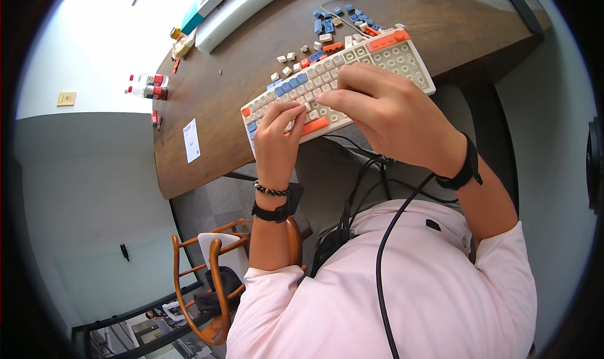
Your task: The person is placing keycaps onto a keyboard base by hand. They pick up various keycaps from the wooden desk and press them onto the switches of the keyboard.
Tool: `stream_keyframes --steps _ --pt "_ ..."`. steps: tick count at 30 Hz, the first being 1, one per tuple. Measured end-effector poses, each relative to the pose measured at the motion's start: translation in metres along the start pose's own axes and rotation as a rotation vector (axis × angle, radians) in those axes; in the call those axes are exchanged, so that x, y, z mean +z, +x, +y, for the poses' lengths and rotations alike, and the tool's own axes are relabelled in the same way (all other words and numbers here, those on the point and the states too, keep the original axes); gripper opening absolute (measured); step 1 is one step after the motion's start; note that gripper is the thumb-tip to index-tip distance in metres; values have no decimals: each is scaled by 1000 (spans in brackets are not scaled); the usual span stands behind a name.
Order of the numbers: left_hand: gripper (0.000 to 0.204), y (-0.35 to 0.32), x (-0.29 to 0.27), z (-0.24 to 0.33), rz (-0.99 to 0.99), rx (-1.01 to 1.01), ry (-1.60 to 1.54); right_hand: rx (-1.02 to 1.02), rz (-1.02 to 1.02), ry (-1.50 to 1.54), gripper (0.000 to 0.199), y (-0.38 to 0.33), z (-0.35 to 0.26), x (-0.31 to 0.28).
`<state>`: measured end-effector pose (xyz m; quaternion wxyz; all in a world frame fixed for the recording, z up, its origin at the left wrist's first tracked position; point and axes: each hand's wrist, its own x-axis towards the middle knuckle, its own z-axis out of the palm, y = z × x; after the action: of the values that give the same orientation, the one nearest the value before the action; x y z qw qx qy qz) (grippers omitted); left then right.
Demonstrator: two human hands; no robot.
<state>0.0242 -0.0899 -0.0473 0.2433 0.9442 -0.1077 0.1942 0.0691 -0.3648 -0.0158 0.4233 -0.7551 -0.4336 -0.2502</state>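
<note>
A cream keyboard (318, 85) with white, blue and orange keycaps lies tilted along the table's near edge. Its right part and some lower spots show bare switch sockets. My left hand (277, 136) is over the lower left of the keyboard beside the long orange spacebar (314, 126), thumb and fingers pinched; whatever lies between the tips is too small to tell. Over the middle right of the board my right hand (390, 101) has its fingers curled in, thumb tip at the keys; its palm and fingers hide part of the board, and any held thing is hidden.
Loose keycaps (328, 26), blue, white and orange, are scattered behind the keyboard on the brown table (217, 98). A white card (191, 141) and two bottles (148, 92) are at the left. Black cables (382, 176) hang over my lap. A wooden chair (217, 283) stands lower left.
</note>
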Motion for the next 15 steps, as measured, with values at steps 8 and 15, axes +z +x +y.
stream_keyframes --steps 8,15 --pt "15 3 -2 -4 -9 54 4 -4 -13 -19 36 -1 3 -1" --pt "17 0 -5 -2 -44 122 57 1 -6 9 36 -1 2 1"
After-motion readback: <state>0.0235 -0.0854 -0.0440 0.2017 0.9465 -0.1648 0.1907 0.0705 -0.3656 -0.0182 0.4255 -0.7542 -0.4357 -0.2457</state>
